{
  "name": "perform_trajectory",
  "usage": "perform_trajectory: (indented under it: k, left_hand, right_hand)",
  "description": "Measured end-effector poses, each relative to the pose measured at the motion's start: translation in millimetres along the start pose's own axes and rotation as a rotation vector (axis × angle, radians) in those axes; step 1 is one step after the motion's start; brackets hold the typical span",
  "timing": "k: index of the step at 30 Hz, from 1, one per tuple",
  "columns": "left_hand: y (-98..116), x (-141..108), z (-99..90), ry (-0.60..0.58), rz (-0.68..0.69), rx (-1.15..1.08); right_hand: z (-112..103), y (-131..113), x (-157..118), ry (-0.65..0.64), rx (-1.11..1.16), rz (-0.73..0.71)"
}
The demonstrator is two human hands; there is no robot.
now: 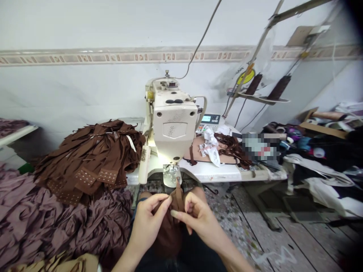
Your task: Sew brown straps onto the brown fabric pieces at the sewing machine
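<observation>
Brown fabric (170, 236) hangs over the lap, with a narrow strap (178, 196) rising from it toward the sewing machine's small metal plate (172, 175). My left hand (150, 217) pinches the fabric's upper edge between thumb and fingertips. On the strap's right side, my right hand (197, 215) has its fingers curled and its thumb against the brown cloth. Both hands are just in front of the white sewing machine (174, 124), below its plate. The fabric's lower part lies in shadow between the forearms.
A heap of brown pieces (96, 155) covers the table's left side, above mauve fabric (56, 223). White and brown scraps (210, 145) lie right of the machine. Thread cones (279, 87) stand on a rack at the upper right. The white table edge (218, 174) runs beyond my hands.
</observation>
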State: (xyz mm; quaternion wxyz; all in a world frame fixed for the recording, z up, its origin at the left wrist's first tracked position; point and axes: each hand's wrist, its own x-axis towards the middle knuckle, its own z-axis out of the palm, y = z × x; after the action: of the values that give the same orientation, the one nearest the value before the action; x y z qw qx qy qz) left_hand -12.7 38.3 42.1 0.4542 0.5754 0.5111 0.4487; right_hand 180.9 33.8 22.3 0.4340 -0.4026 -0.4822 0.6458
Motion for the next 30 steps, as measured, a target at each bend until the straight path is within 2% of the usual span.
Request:
perform_trajectory:
  k: [3, 7, 9, 12, 14, 17, 20, 22, 24, 27, 30]
  left_hand:
    - [-0.4, -14.3, -12.8, -0.039, 0.083, 0.225]
    - [-7.3, -25.8, -18.3, -0.145, 0.085, 0.294]
    - [-9.0, -29.7, -16.5, -0.178, 0.088, 0.315]
    - [-5.1, -30.3, -11.1, -0.218, 0.164, 0.333]
    - [1.3, -24.7, -6.1, -0.233, 0.199, 0.287]
    - [12.4, -7.9, 1.5, -0.216, 0.145, 0.154]
    - [18.5, 10.6, 5.8, -0.175, 0.055, 0.026]
    - [17.9, 17.9, 5.9, -0.106, 0.059, 0.024]
    - [14.3, 19.5, 4.1, 0.015, 0.147, 0.141]
    - [6.8, 14.2, 0.6, 0.183, 0.436, 0.412]
    - [1.3, 7.9, 0.2, 0.135, 0.751, 0.677]
  right_hand:
    - [-18.1, -22.6, -4.2, -0.021, -0.063, 0.02]
    - [-40.8, -49.5, 4.6, -0.03, -0.285, -0.112]
    - [-44.0, -59.5, 8.5, -0.085, -0.432, -0.204]
    - [-41.2, -70.3, 12.6, -0.114, -0.594, -0.32]
    - [-38.8, -73.0, 18.4, -0.069, -0.623, -0.356]
    - [-38.6, -68.6, 36.6, 0.032, -0.577, -0.332]
    - [-40.6, -57.9, 62.5, 0.107, -0.491, -0.299]
    - [-41.4, -50.9, 78.1, 0.157, -0.445, -0.306]
    - [-41.7, -46.1, 89.2, 0.232, -0.435, -0.335]
    - [-41.3, -44.2, 98.0, 0.299, -0.479, -0.406]
    - [-41.2, -46.6, 104.4, 0.291, -0.531, -0.458]
